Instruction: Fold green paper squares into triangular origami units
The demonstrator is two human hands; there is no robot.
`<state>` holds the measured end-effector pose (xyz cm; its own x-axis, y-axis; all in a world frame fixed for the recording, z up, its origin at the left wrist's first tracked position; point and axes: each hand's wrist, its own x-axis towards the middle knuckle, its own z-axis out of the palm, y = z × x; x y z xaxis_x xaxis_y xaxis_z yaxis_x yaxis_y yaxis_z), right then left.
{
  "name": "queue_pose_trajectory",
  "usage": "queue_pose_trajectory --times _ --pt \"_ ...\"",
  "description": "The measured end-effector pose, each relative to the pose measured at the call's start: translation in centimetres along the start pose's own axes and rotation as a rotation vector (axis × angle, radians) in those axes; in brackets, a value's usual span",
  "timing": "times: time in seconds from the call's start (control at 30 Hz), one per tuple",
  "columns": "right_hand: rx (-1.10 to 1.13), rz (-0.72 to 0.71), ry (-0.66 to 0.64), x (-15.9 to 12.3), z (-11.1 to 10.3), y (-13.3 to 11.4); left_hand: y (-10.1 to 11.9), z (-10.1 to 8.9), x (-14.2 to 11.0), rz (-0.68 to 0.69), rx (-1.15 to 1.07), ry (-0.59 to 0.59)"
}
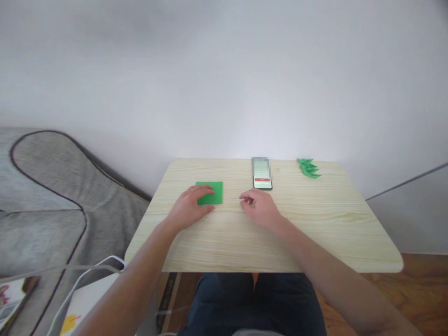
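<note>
A green square of paper lies flat on the light wooden table, left of centre. My left hand rests on the paper's near left part, fingers stretched flat over it. My right hand lies on the bare tabletop a little to the right of the paper, fingers loosely curled, and nothing shows in them. A phone with its screen lit lies just beyond my right hand.
Several folded green paper pieces sit in a small row at the table's far right. A grey cushioned seat stands to the left. White cables and a magazine lie at the lower left. A white wall rises behind the table.
</note>
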<state>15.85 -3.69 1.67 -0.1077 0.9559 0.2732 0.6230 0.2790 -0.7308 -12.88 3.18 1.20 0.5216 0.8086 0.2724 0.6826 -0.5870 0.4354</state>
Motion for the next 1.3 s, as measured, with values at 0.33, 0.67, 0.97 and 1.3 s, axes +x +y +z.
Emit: queue_pose_trajectory --times 0.33,0.67,0.97,1.3 --pt "-0.155 -0.047 -0.127 3.5 5.3 -1.9 -1.3 0.3 0.5 -0.017 -0.138 -0.006" --pt "-0.141 -0.019 -0.115 3.5 5.8 -1.3 -2.5 -0.3 1.4 -0.032 -0.208 -0.084" --pt "-0.104 -0.05 -0.1 3.3 5.8 -1.2 -3.0 -0.3 1.8 -0.018 -0.233 -0.089" --pt "-0.092 0.01 -0.075 3.6 6.1 -1.5 0.1 0.0 0.3 0.02 0.057 0.052"
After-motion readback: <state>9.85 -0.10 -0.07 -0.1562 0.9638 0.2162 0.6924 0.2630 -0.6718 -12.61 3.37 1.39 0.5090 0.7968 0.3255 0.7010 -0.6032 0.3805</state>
